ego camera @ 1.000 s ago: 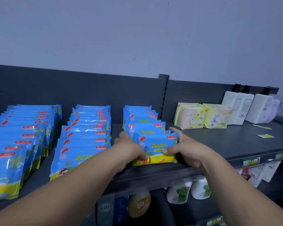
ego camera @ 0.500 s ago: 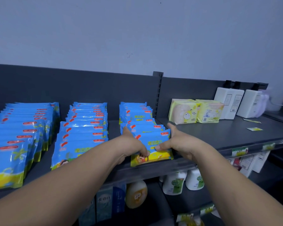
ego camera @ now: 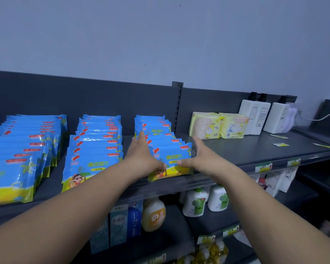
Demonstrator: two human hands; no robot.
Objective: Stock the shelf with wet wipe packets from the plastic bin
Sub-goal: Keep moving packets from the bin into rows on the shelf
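Observation:
Three rows of blue and yellow wet wipe packets stand on the dark grey shelf [ego camera: 246, 151]: a left row [ego camera: 21, 159], a middle row [ego camera: 95, 149] and a right row [ego camera: 152, 128]. My left hand [ego camera: 145, 157] lies with straight fingers along the right row's left side. My right hand [ego camera: 200, 157] flanks its right side the same way. Both thumbs press on the face of the front packet [ego camera: 171, 159], which stands at the shelf's front edge. No plastic bin is in view.
Two yellow tissue packs [ego camera: 205, 125] and white bottles [ego camera: 254, 117] stand to the right on the same shelf, with loose labels [ego camera: 280, 144] lying further right. Below, a lower shelf holds soap bottles [ego camera: 194, 203] and boxes.
My fingers have straightened from gripping the front packet's edges to lying along both sides of the right row. The view has shifted slightly, bringing more of the lower shelf into sight.

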